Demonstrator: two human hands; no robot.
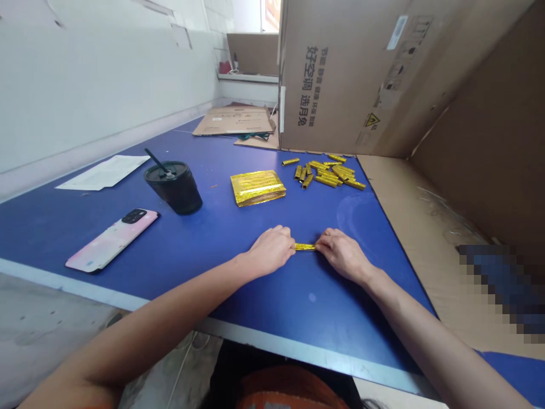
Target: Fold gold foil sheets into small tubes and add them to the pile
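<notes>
Blue, smooth and broad, the tabletop [217, 233] gives the work a flat, firm bed, and keeping the piece low over it should help steadiness. The tall brown cardboard box [353, 74] stands at the far right, well apart from the fingers. The tapered black cup with a lid and straw [179, 190] sits to the left, far enough off that the left elbow is best kept from swinging its way. A loose heap of short gold foil tubes [330, 176] lies beyond the right hand [343, 253], and a flat, shiny gold foil packet [258, 187] beyond the left hand [272, 248]. Each hand is clamped by its fingertips on one end of a slim gold foil strip [305, 247], which lies level between them near the table's front. Even, light pressure from both sides seems wise, since thin foil probably creases easily
</notes>
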